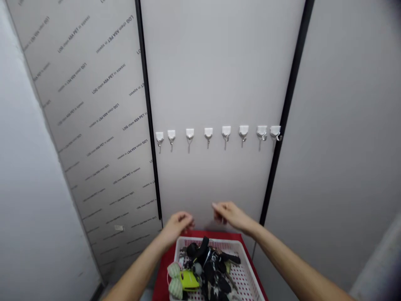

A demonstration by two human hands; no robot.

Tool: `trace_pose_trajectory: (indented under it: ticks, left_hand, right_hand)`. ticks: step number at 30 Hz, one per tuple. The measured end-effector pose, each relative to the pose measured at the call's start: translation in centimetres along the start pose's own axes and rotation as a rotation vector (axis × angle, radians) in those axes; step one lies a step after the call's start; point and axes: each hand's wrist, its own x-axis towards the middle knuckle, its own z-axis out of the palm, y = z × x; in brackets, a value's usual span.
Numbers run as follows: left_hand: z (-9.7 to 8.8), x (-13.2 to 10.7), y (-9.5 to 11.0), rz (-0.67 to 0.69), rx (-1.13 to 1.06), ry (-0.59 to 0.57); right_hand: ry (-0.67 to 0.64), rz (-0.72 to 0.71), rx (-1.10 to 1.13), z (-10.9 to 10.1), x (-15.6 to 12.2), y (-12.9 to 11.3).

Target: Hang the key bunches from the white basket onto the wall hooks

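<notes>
My left hand [180, 224] is over the back left corner of a white plastic basket [251, 274], its fingers loosely curled together. Above the basket's back right side is my right hand [230, 214], also curled, thumb and fingers close together. Nothing shows in either hand, and neither touches the basket. Inside the basket lies a jumbled heap of black key fobs and keys [209, 267]. A bright yellow-green item [189, 280] and a pale green striped bow [175, 281] sit at its left side.
Several white-backed metal hooks [208, 133] run in a row across the grey wall panel [216, 75], with nothing hanging on them. Black strips [146, 83] border the panel. Under the basket is a red surface [216, 235]. Printed film covers the left panel [103, 125].
</notes>
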Motion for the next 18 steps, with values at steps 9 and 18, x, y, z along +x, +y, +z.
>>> trace_pose_trajectory:
  ticks: [9,18]
  left_hand:
    - [0.3,1.4,13.1,0.233,-0.271,-0.386]
    - [0.0,1.4,13.1,0.191,-0.320,-0.482]
  right_hand:
    - [-0.271,-0.176,0.790,-0.6,2.7,-9.3]
    - [-0.288,-0.159,0.826,-0.3,2.9,-9.5]
